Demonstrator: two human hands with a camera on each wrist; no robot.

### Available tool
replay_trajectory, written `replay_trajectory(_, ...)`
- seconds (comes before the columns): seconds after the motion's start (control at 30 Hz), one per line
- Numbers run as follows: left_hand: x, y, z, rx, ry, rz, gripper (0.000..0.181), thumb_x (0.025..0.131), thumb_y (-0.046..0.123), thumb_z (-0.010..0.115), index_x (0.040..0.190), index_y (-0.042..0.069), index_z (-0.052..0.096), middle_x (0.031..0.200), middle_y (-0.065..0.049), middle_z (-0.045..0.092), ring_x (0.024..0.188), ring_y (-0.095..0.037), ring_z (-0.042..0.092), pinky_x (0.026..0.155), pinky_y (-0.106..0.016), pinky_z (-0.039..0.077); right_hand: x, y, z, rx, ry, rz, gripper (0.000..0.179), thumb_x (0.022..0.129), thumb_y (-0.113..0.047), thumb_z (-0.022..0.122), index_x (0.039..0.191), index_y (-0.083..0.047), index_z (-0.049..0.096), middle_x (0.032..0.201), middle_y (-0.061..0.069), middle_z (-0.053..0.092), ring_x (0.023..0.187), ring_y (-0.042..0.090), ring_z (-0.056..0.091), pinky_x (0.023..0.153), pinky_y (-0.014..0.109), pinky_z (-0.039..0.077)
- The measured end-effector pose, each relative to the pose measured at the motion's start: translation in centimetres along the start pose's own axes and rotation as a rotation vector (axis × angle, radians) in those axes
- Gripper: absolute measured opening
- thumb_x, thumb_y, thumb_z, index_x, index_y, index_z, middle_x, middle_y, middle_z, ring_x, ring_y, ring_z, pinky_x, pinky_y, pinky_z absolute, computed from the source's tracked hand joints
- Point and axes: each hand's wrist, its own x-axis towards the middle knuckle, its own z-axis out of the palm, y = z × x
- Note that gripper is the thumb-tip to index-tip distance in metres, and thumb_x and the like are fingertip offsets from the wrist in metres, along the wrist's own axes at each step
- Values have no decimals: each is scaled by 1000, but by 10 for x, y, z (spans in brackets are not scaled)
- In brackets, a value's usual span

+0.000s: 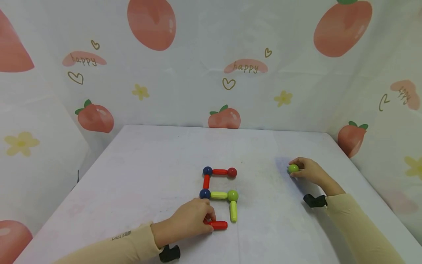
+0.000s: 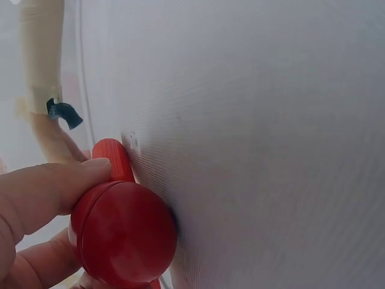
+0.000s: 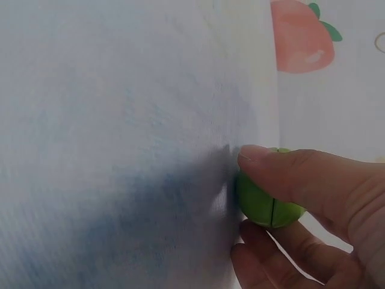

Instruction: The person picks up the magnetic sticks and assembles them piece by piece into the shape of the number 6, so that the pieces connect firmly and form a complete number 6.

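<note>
My left hand [image 1: 189,217] grips a red ball [image 2: 129,235] low over the table, thumb and fingers around it. A red rod [image 1: 219,225] extends rightward from that ball, which the fingers mostly hide in the head view. At the table's right, my right hand [image 1: 310,171] pinches a green ball [image 1: 293,168] between thumb and fingers, close to the surface. Just beyond the left hand lies a joined shape of rods and balls: two blue balls [image 1: 207,171], a dark red ball [image 1: 232,172], red rods [image 1: 206,181], a green ball [image 1: 232,195] and yellow-green rods [image 1: 219,195].
A white table [image 1: 158,157] with faint stains lies under everything. Behind and beside it hangs a white curtain [image 1: 191,95] printed with peaches, hearts and flowers. A black strap piece [image 1: 314,201] sticks out at the right wrist, another [image 1: 170,253] at the left.
</note>
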Motion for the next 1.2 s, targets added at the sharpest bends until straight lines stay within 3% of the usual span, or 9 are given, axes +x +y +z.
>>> replay_trajectory(0.2, -1, 0, -1, -1, 4, 5, 13, 80, 20, 87, 89, 20, 78, 78, 10, 53, 73, -5, 47, 62, -18, 42, -3, -11, 9, 21, 21, -77, 48, 89, -14, 77, 127, 10, 58, 121, 29, 62, 111, 42, 60, 89, 43, 52)
replay_trajectory(0.43, 0, 0, 0, -17, 6, 6, 12, 80, 20, 87, 89, 19, 79, 79, 10, 53, 73, -5, 47, 63, -18, 42, -14, -48, 27, 48, 45, -215, 42, 90, -14, 77, 124, 6, 62, 118, 24, 68, 110, 40, 66, 91, 48, 55)
replay_trajectory(0.7, 0, -1, 1, -17, 8, 4, 13, 80, 20, 87, 90, 20, 79, 79, 10, 53, 73, -5, 47, 62, -18, 42, -39, -97, 49, 113, 26, -302, 40, 89, -18, 79, 123, 0, 65, 112, 11, 71, 102, 25, 69, 81, 24, 56)
replay_trajectory(0.87, -1, -2, 2, -18, 11, 9, 13, 80, 19, 87, 90, 19, 79, 79, 10, 53, 73, -4, 47, 62, -17, 42, -55, -117, 66, 188, -36, -343, 39, 89, -19, 79, 121, -3, 65, 112, 9, 71, 101, 22, 69, 80, 19, 56)
replay_trajectory(1.03, -1, -2, 1, -25, 14, 16, 12, 80, 19, 87, 89, 19, 79, 78, 10, 52, 73, -4, 47, 62, -18, 42, -67, -128, 81, 311, -134, -343, 39, 89, -16, 79, 121, -4, 61, 121, 14, 66, 105, 22, 69, 84, 24, 60)
replay_trajectory(1.2, -1, -3, 1, -32, 16, 17, 12, 80, 19, 87, 89, 19, 79, 78, 10, 53, 74, -4, 47, 62, -18, 42, -74, -134, 93, 345, -196, -374, 39, 88, -15, 80, 119, -3, 61, 123, 16, 63, 105, 21, 67, 87, 25, 60)
